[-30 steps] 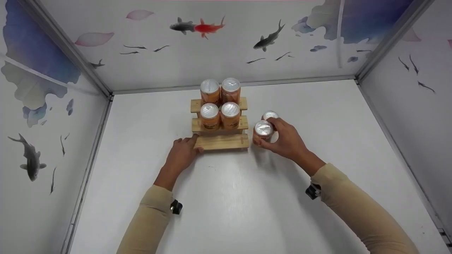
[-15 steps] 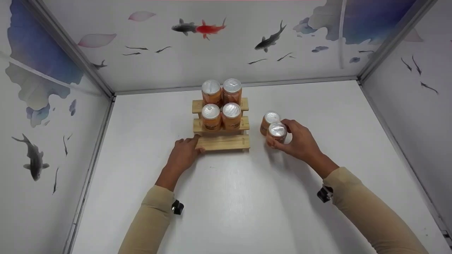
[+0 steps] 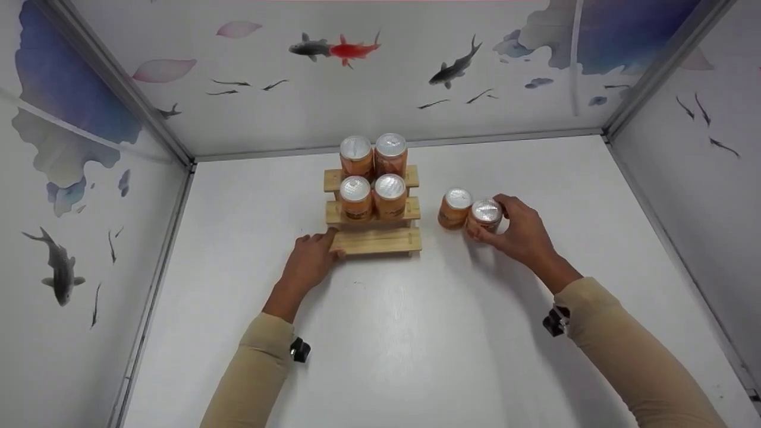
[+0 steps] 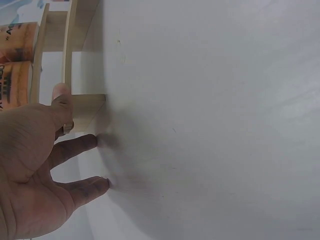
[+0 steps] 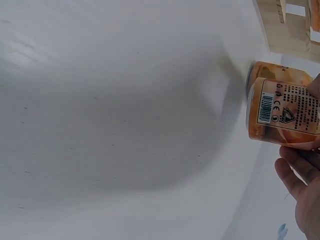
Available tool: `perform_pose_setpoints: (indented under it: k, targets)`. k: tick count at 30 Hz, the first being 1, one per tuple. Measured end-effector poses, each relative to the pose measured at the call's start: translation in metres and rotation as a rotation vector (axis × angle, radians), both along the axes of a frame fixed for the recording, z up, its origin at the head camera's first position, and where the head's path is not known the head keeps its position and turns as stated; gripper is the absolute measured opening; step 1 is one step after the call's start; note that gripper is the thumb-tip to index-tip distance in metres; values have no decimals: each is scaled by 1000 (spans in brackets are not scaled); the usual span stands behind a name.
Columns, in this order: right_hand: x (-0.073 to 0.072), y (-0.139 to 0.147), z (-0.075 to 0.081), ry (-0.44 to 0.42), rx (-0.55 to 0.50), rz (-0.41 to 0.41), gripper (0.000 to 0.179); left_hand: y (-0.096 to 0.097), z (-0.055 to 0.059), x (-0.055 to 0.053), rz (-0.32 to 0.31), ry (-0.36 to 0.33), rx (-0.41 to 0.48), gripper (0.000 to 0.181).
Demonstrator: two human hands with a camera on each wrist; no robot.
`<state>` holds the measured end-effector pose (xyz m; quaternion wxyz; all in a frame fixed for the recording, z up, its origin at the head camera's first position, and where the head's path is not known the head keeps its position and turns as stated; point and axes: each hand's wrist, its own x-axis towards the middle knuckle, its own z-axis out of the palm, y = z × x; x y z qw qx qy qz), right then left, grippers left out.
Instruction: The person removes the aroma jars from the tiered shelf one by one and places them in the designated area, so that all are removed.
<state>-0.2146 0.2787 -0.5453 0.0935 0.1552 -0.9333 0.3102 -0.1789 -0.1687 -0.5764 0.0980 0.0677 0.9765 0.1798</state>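
My right hand (image 3: 526, 233) grips an orange can (image 3: 484, 216) with a silver lid, thumb on its near side and fingers on the far side. In the right wrist view this can (image 5: 282, 112) shows a barcode label and stands by a second can (image 5: 287, 72). That second can (image 3: 455, 209) stands upright on the table to its left. With its thumb and a finger, my left hand (image 3: 310, 260) pinches the left end of the bottom shelf of a stepped wooden rack (image 3: 377, 241). In the left wrist view two other fingers (image 4: 85, 192) reach down to the tabletop.
Several orange cans stand on the rack: a pair on the top step (image 3: 411, 175) and a pair on the middle step (image 3: 411, 208). A white table (image 3: 380, 345) lies beneath, enclosed by white walls (image 3: 380, 101) painted with fish and leaves.
My right hand has carried its can rightward, from beside the rack and in front of the second can to the second can's right. The left hand stays on the rack.
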Motion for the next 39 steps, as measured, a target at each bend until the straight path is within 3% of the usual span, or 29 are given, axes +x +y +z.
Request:
perform_pose_setpoints:
  k: [9,21,34,39]
  targets:
    - [-13,3,-5,-84,-20,-79,68,2,0,3,22,-32,29,67]
    - [-26,3,-8,-131,-23,-87,69,2,2,1,26,-56,18,68]
    - [-32,2,-7,-217,-24,-98,76,0,4,1,-32,23,16,65]
    - [-31,0,-4,-211,15,-103,79,-2,1,2,-37,41,15,64]
